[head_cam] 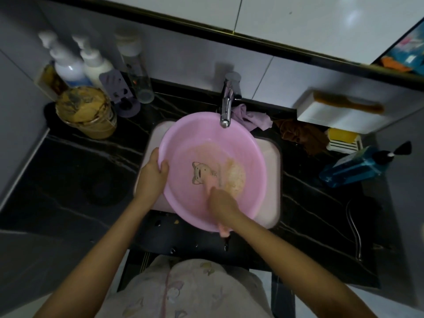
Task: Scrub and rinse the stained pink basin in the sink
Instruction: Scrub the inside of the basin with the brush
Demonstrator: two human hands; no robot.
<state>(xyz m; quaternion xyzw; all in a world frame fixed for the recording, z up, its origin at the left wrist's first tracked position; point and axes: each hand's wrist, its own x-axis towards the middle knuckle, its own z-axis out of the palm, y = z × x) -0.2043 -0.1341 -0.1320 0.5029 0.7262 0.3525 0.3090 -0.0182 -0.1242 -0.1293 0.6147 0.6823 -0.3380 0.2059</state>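
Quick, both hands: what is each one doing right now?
Left hand: closed on the rim of the pink basin.
Right hand: inside the basin, closed around a pink scrubbing brush.

- No readable words, brand names or numbers show anywhere in the view.
- The pink basin (213, 166) carries only a printed cartoon animal face (202, 173) on its floor, just beyond the right hand (221, 203); no lettering beside it.
- Labels on the countertop bottles are too blurred to read.
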